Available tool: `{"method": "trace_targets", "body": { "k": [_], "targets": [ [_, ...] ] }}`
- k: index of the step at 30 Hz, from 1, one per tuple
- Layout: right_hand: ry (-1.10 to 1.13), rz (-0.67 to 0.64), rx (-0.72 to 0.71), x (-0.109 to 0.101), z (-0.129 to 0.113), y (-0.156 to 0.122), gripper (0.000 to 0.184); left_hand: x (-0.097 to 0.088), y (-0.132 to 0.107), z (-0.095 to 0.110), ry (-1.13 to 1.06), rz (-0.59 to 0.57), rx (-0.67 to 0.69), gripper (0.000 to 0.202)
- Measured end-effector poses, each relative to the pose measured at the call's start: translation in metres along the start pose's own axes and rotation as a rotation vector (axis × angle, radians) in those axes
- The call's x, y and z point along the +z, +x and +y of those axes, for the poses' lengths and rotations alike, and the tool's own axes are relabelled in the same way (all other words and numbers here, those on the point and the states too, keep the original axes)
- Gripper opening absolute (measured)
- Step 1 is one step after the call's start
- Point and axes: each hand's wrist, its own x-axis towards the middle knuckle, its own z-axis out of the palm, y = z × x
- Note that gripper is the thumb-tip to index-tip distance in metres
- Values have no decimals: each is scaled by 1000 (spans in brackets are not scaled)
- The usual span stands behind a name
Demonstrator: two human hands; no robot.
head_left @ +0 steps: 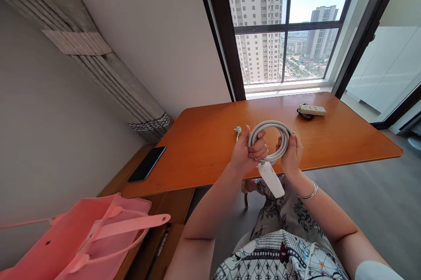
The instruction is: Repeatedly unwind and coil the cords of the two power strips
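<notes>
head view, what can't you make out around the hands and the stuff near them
All in the head view:
part of the coiled cable: hidden by the left hand
some right hand fingers: behind the coiled cable
white block: underside turned away
any lettering on the far power strip: too small
pink bag: cut by the bottom edge

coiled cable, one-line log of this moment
left hand: grips coiled cable; right hand: grips coiled cable; white block: below coiled cable; beige strip: on table

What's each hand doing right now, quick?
Left hand: closed, gripping the left side of the coiled cable.
Right hand: closed, holding the right side of the coiled cable.
</notes>
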Motion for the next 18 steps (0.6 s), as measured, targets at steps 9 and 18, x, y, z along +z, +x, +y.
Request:
{"method": "trace_targets", "body": {
  "k": [9, 18],
  "targets": [
    [-190, -408, 36, -17, 16, -10, 28, 13, -2, 17, 64, 99, 351, 46],
    [-297, -764, 211, -45, 27, 6, 40, 9, 5, 42, 214, 261, 597, 47]
  ]
}}
